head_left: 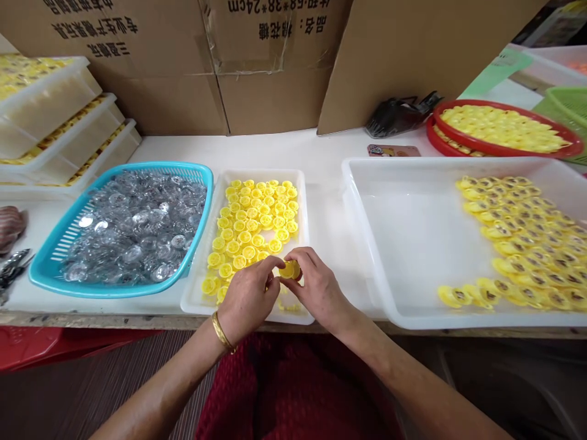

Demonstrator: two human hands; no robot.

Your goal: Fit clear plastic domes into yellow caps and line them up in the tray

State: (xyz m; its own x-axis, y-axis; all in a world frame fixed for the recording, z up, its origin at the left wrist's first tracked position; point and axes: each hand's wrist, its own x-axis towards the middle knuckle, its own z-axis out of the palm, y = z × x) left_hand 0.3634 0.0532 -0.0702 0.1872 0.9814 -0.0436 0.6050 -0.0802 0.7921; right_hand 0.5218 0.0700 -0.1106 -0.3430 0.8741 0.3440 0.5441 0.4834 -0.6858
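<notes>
Over the front of a narrow white tray [302,214], both hands meet around a small round yellow plastic piece [290,270]. My right hand [323,293] pinches it from the right between thumb and fingers. From the left, my left hand [251,296], with a gold bangle at the wrist, closes thumb and forefinger at its edge. Several rows of round yellow cup-like pieces [239,231] lie in the tray behind the hands. To the left, a blue basket [46,269] holds a heap of clear plastic discs [137,214].
A larger white tray [408,244] on the right holds rows of yellow pieces with dark centres [527,244]. Red baskets [440,125] of yellow pieces stand behind it. Stacked bins [105,122] fill the left back. Cardboard [275,101] walls the rear, near a black tape dispenser [398,116].
</notes>
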